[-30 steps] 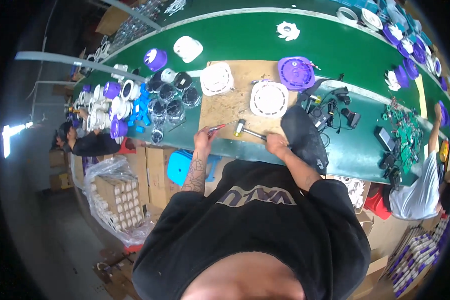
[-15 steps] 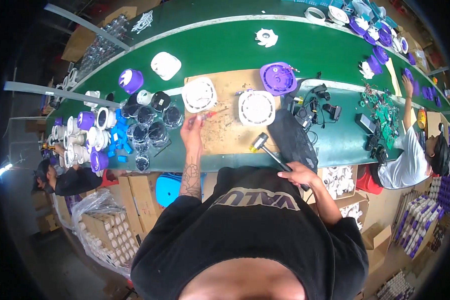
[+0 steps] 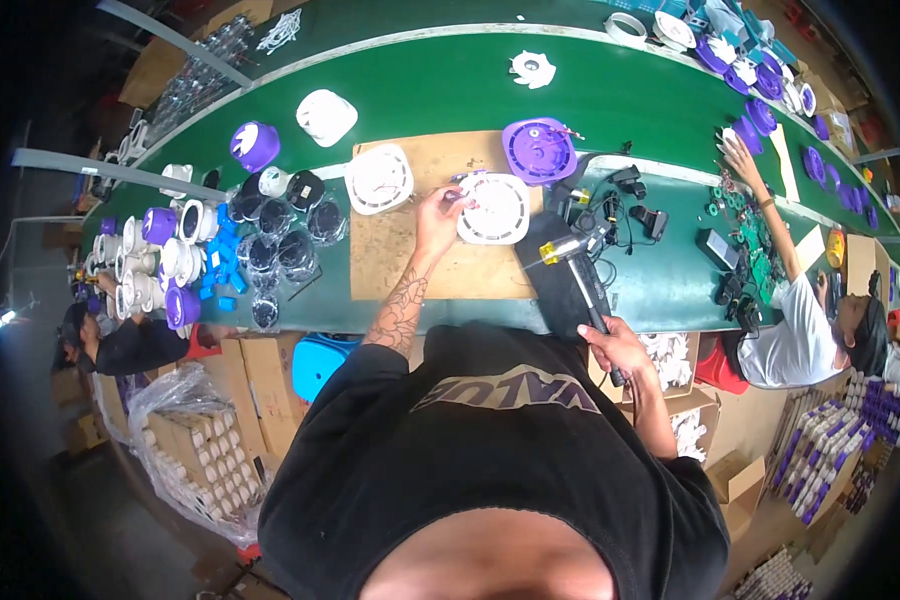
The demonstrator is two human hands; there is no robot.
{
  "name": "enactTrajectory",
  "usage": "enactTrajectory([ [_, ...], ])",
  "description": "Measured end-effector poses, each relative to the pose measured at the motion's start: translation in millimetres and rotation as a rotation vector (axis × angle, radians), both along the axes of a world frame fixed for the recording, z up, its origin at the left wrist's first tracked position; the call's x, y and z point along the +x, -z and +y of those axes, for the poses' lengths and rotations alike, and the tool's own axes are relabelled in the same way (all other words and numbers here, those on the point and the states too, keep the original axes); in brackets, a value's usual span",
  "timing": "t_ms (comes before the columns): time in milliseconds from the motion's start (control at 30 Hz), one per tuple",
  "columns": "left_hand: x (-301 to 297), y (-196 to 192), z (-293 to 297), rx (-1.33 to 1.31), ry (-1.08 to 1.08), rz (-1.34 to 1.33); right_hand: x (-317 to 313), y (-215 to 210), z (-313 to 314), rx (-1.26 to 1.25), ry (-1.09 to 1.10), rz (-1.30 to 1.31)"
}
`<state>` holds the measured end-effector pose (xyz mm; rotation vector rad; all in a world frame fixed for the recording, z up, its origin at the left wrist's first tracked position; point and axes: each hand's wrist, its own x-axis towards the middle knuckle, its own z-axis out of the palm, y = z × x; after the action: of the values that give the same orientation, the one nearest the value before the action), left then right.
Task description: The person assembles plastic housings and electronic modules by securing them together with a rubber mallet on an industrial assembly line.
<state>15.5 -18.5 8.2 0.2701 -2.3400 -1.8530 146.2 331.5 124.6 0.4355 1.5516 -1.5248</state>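
My left hand [image 3: 438,225] reaches over the cardboard sheet [image 3: 395,265], fingers pinched at the left side of a white rounded-square plastic housing [image 3: 498,222]. What the fingertips hold, if anything, is too small to make out. In my right hand [image 3: 618,346] is a mallet [image 3: 587,288] with a black handle and a yellow-tipped head, raised over a black cloth-like piece [image 3: 555,285]. A second white housing [image 3: 379,180] lies to the left on the cardboard. At its far right corner sits a purple housing [image 3: 539,152] with thin wires.
Black adapters with cables [image 3: 625,205] lie right of the cardboard. To the left are wrapped black round parts [image 3: 295,250] and blue blocks [image 3: 225,265]. Beyond runs a green belt [image 3: 420,90] bearing a white fan wheel [image 3: 532,69]. A co-worker's arm [image 3: 775,215] reaches over green circuit boards [image 3: 755,245].
My left hand has moved right, from below the left white housing to the other one. The mallet has swung right and away from the cardboard. The co-worker's hand has shifted left.
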Motion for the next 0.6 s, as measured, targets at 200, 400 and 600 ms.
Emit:
enactTrajectory([
  [200,-2,-10,44,-0.047,-0.03,0.1,-13,14,32,0.003,-0.002,0.039],
  [400,-27,53,80,0.399,-0.132,0.13,-36,13,36,-0.047,-0.029,0.099],
  [600,-27,33,103,0.171,-0.216,0.018,-56,2,12,0.023,-0.067,0.255],
])
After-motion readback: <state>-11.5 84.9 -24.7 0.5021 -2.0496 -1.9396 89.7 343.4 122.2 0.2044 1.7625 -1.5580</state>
